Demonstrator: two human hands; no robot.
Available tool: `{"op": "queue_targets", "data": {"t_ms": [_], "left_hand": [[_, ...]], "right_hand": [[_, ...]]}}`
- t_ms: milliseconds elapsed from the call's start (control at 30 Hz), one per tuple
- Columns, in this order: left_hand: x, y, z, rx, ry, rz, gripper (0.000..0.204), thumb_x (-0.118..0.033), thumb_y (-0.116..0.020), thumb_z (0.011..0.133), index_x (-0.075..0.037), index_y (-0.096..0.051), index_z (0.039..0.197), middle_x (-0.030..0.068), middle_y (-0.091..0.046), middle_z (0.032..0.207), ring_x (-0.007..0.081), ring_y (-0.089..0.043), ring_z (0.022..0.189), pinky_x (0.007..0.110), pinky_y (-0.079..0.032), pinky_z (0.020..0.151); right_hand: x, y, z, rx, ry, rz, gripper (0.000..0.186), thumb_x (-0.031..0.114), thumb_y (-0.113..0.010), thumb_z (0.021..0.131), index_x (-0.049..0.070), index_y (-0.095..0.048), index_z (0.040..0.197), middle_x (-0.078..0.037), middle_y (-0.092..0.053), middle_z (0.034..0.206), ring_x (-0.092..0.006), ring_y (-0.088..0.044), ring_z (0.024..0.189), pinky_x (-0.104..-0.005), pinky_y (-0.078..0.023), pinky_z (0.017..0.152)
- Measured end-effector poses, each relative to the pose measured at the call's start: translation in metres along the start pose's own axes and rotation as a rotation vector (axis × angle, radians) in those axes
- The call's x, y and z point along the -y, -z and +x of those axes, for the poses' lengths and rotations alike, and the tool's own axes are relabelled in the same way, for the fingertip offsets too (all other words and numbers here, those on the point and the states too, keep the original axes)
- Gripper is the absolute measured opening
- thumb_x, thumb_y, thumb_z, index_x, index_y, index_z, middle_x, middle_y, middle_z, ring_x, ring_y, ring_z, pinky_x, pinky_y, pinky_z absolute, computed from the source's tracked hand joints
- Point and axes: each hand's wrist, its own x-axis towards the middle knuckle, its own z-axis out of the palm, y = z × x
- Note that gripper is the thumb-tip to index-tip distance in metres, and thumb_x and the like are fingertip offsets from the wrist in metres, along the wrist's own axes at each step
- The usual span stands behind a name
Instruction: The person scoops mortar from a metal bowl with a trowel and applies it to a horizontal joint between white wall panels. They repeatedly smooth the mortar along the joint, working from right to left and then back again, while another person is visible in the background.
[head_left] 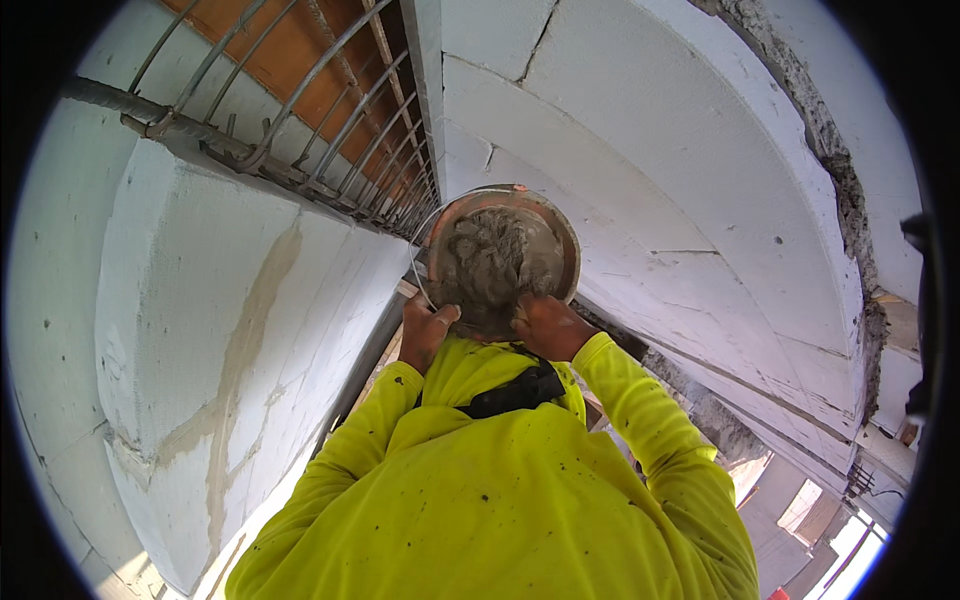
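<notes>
A round bucket [572, 243] of wet grey mortar [495, 252] is in front of my body, its mouth facing up toward me. My left hand [428, 330] is closed on the near left part of the rim, thumb on top. On the near right, my right hand [552, 326] is closed on the rim too, its fingertips partly hidden. A thin wire handle [413, 262] lies loose along the bucket's left side. Mortar is smeared up the inner wall, and what supports the bucket from below is hidden.
Pale block walls rise on the left [190, 300] and right [620, 150]. A rebar cage [300, 150] tops the left wall beside an orange-brown panel [262, 40]. Grey mortar [850, 200] lines the right wall's rough edge.
</notes>
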Motion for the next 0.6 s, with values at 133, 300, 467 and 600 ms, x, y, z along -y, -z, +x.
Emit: {"op": "queue_targets", "data": {"t_ms": [133, 300, 467, 600], "left_hand": [[-0.002, -0.003, 0.000, -0.037, -0.006, -0.026, 0.037, 0.001, -0.062, 0.079, 0.006, -0.062, 0.116, 0.0060, -0.068, 0.099, 0.0143, -0.062, 0.085, 0.029, -0.051, 0.079], [-0.002, 0.003, -0.002, 0.000, 0.043, 0.076, 0.036, 0.001, -0.062, 0.080, 0.005, -0.061, 0.116, 0.0050, -0.068, 0.098, 0.0140, -0.061, 0.083, 0.029, -0.051, 0.078], [0.000, 0.003, -0.003, 0.053, 0.035, -0.070, 0.030, 0.001, -0.063, 0.080, 0.004, -0.064, 0.110, 0.0050, -0.068, 0.097, 0.0151, -0.062, 0.083, 0.030, -0.051, 0.078], [0.001, 0.001, 0.004, 0.010, 0.061, 0.003, 0.028, 0.003, -0.062, 0.079, 0.004, -0.065, 0.107, 0.0056, -0.068, 0.096, 0.0167, -0.063, 0.084, 0.031, -0.052, 0.078]], "right_hand": [[0.005, 0.003, -0.010, 0.042, 0.057, 0.062, 0.019, 0.018, -0.061, 0.083, 0.000, -0.063, 0.091, -0.017, -0.064, 0.091, -0.0338, -0.065, 0.093, -0.0439, -0.054, 0.080], [0.001, 0.005, -0.026, 0.017, -0.227, 0.496, 0.017, 0.019, -0.061, 0.093, 0.002, -0.060, 0.092, -0.010, -0.059, 0.080, -0.0208, -0.063, 0.078, -0.0362, -0.051, 0.069], [0.012, 0.061, -0.067, -0.037, -0.263, 0.846, 0.018, 0.015, -0.063, 0.098, 0.000, -0.061, 0.107, -0.001, -0.055, 0.072, -0.0082, -0.053, 0.057, -0.0257, -0.046, 0.054], [0.046, 0.170, -0.118, -0.104, -0.178, 0.801, 0.022, 0.013, -0.062, 0.099, -0.003, -0.060, 0.115, 0.000, -0.056, 0.073, -0.0068, -0.052, 0.059, -0.0242, -0.045, 0.054]]}}
